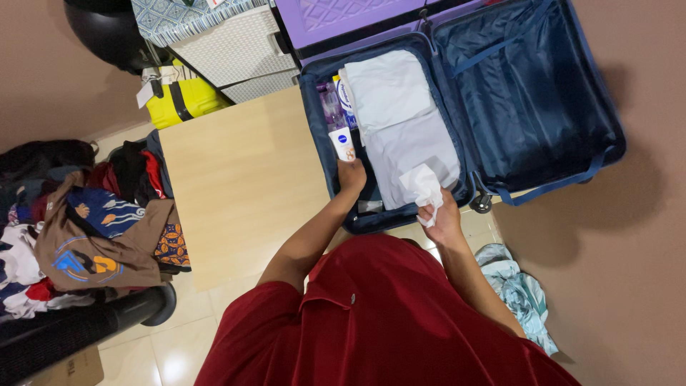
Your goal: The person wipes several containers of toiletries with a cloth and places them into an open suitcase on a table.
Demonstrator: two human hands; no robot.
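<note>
Tiled floor is carrying an open blue suitcase (457, 107); left hand (351, 175) is pressing inside by a white tube (342, 143), grip unclear; right hand (444, 218) is pinching white cloth (423, 187).

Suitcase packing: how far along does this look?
Partly done. Folded grey clothes and toiletries already lie in one half of the suitcase. The left hand reaches into it; the right hand holds a white cloth. The lid half is bare, and a clothes pile remains.
</note>
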